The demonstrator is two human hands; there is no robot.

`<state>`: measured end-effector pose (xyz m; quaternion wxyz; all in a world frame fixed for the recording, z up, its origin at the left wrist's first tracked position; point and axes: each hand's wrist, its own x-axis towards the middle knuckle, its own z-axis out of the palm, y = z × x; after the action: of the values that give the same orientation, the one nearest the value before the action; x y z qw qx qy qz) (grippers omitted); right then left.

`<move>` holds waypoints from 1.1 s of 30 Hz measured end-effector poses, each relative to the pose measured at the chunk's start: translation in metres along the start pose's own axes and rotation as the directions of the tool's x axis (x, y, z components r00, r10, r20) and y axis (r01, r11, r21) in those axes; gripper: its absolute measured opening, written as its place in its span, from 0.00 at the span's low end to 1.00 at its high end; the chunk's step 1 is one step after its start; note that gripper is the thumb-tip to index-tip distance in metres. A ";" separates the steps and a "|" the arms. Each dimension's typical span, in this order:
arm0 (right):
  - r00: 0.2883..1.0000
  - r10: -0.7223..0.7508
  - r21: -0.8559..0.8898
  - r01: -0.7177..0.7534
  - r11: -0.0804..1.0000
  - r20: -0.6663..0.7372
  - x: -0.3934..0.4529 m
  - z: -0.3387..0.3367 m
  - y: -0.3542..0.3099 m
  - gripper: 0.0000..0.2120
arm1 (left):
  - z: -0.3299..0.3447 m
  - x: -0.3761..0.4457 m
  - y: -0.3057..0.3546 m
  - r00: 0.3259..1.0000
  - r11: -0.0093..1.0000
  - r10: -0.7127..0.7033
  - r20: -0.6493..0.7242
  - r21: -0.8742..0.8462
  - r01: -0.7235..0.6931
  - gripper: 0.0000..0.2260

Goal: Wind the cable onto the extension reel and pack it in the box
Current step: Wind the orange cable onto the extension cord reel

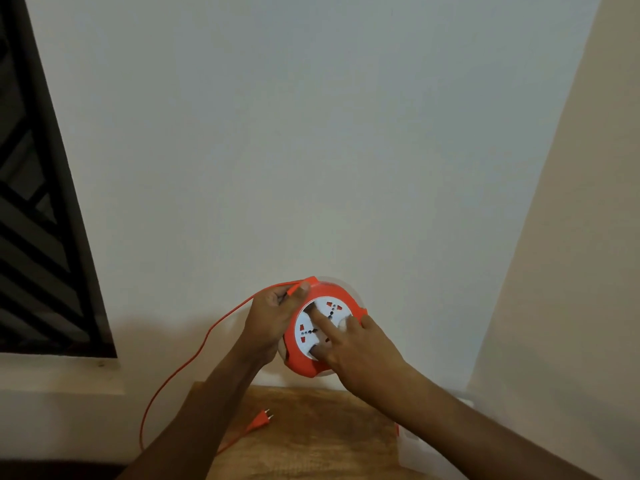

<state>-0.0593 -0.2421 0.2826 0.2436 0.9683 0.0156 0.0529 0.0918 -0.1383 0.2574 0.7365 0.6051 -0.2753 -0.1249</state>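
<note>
I hold the round orange extension reel (304,362) with its white socket face (337,313) up in the air in front of the wall. My left hand (272,320) grips its left rim, and the orange cable (194,358) passes under my thumb. My right hand (349,344) lies on the socket face, its forefinger stretched across the middle and its other fingers spread on the lower right edge. The cable loops down to the left and ends in an orange plug (261,420) lying on the wooden table (311,441).
A white box (414,448) sits at the table's right edge, partly hidden by my right forearm. A dark window grille (38,237) fills the left side above a pale ledge (59,372). Plain walls stand behind and to the right.
</note>
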 end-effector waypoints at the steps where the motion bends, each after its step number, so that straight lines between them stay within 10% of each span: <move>1: 0.999 0.032 0.019 -0.032 0.999 0.004 0.001 0.000 0.000 0.31 | 0.001 0.000 0.001 1.000 1.000 -0.005 -0.006 -0.015 0.005 0.16; 10: 0.958 0.286 0.317 -0.280 0.906 0.030 0.011 -0.015 -0.007 0.37 | 0.005 0.001 0.002 0.997 0.998 0.005 -0.081 -0.060 -0.010 0.14; 13: 0.902 0.401 0.848 -0.333 0.413 0.159 0.011 -0.019 0.000 0.32 | 0.006 0.000 0.002 0.993 0.993 0.009 -0.117 -0.119 -0.023 0.10; 16: 0.897 0.312 0.949 -0.306 -0.069 0.312 0.009 -0.022 -0.003 0.35 | 0.005 -0.002 0.006 0.993 0.991 0.014 -0.114 -0.132 -0.029 0.08; 22: 0.891 0.368 0.463 -0.217 0.859 -0.266 0.000 -0.012 0.001 0.16 | 0.003 -0.004 0.008 0.995 0.994 -0.002 -0.104 -0.112 -0.010 0.08; 33: 0.975 -0.105 0.055 0.118 0.991 -0.197 -0.004 -0.013 0.014 0.20 | 0.000 -0.003 0.002 1.000 1.000 0.024 -0.017 0.017 -0.023 0.16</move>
<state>-0.0651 -0.2488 0.3002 0.2113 0.9637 0.0954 0.1327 0.0887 -0.1361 0.2581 0.7352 0.6090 -0.2770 -0.1087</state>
